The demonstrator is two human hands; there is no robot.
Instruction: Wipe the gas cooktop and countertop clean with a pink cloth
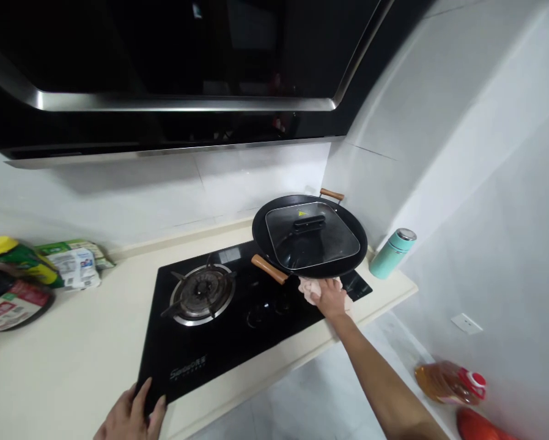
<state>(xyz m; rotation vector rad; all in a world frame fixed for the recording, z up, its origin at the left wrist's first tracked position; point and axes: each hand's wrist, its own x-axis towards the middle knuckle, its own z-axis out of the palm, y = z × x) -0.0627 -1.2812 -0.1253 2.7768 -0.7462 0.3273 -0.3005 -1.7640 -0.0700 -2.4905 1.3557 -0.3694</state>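
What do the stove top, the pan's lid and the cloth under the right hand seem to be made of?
Stove top: probably glass, black and glossy, since it mirrors light. Lid: likely glass, smooth and shiny, with a thin metal-looking rim. Cloth: soft fabric, pale pink and matte, bunched in folds; fibre unclear.

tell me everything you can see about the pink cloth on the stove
The cloth is pale pink and looks like soft fabric, bunched and wrinkled. It lies on the glossy black stove, toward its right side, by the near edge of the lidded pan. The right hand lies over its middle, hiding part of it, with folds showing on both sides. Whether it touches the pan is unclear.
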